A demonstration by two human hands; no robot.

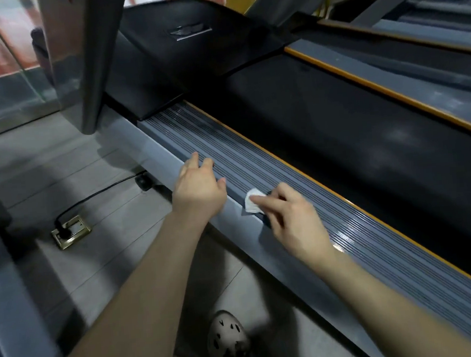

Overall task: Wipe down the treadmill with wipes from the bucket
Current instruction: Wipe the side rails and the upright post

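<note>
The treadmill's grey ribbed side rail (255, 159) runs diagonally from upper left to lower right, beside the black running belt (352, 128). My right hand (292, 219) pinches a small folded white wipe (253, 203) against the rail's outer edge. My left hand (198, 186) rests on the rail just to the left of the wipe, its fingers relaxed and holding nothing. The bucket is not in view.
A grey upright post (87, 57) rises from the frame at upper left, by the black motor cover (188, 48). A floor socket (71, 231) with a black cable lies on the tiled floor at left. My shoe (229, 344) stands below. Another treadmill (417, 57) lies to the right.
</note>
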